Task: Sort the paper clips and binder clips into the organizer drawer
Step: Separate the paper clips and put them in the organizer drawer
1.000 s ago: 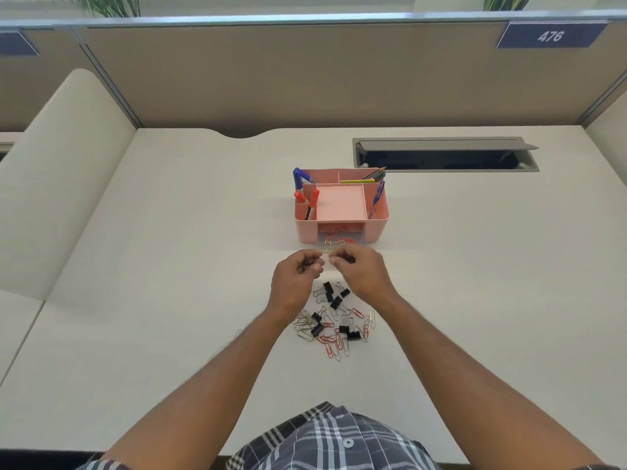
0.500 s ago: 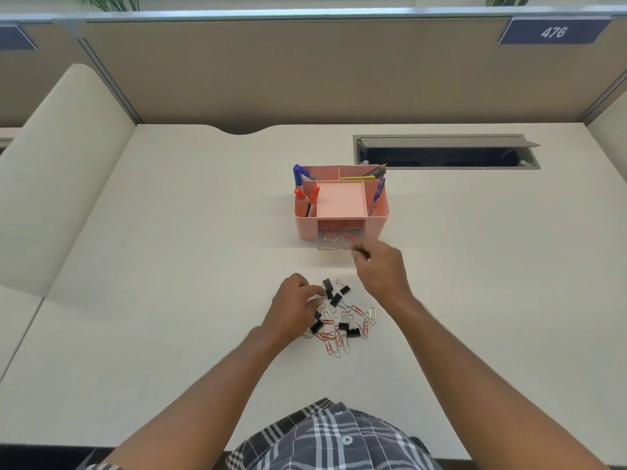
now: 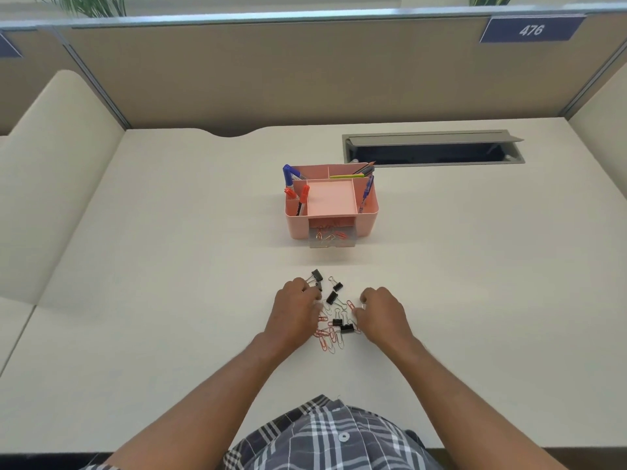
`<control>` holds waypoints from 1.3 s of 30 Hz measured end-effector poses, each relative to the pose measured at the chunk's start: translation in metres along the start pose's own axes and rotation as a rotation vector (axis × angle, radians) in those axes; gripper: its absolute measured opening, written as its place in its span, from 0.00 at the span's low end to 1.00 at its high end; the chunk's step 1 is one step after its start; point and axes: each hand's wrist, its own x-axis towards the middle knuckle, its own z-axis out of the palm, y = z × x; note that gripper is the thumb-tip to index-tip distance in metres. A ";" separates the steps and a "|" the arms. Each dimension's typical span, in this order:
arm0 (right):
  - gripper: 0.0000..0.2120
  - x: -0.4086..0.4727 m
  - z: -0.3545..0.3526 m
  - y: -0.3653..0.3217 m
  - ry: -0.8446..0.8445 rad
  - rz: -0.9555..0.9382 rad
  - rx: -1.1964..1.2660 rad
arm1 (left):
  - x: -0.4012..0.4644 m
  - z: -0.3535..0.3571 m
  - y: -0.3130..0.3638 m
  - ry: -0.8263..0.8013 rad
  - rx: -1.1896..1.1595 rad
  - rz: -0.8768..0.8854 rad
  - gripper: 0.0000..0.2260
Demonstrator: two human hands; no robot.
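A pink desk organizer (image 3: 368,218) stands mid-desk. Its clear drawer (image 3: 351,245) is pulled out toward me and holds several red and gold paper clips. Nearer to me lies a loose pile: black binder clips (image 3: 331,296) mixed with red and silver paper clips (image 3: 327,340). My left hand (image 3: 293,313) rests on the pile's left side, fingers curled down beside a binder clip (image 3: 316,275). My right hand (image 3: 383,313) is on the pile's right side, fingertips touching a red paper clip (image 3: 351,305). The curled fingers hide whether either hand holds a clip.
Blue and red markers (image 3: 288,173), pencils and a blue pen stand in the organizer's upper compartments. A grey cable hatch (image 3: 431,149) lies open in the desk behind it. Beige partition walls enclose the desk at the back and both sides.
My right hand has come back from the drawer to the pile's right side. My left hand moved from near the drawer down onto the pile's left side.
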 end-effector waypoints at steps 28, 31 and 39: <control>0.06 0.002 -0.016 0.023 0.098 0.101 0.411 | 0.007 -0.001 0.027 -0.130 0.326 -0.081 0.05; 0.06 -0.001 -0.014 0.025 0.003 0.026 0.306 | 0.011 -0.003 0.029 -0.156 0.313 -0.103 0.05; 0.11 -0.002 -0.006 0.021 0.039 -0.140 0.081 | 0.010 -0.001 0.030 -0.157 0.273 -0.095 0.03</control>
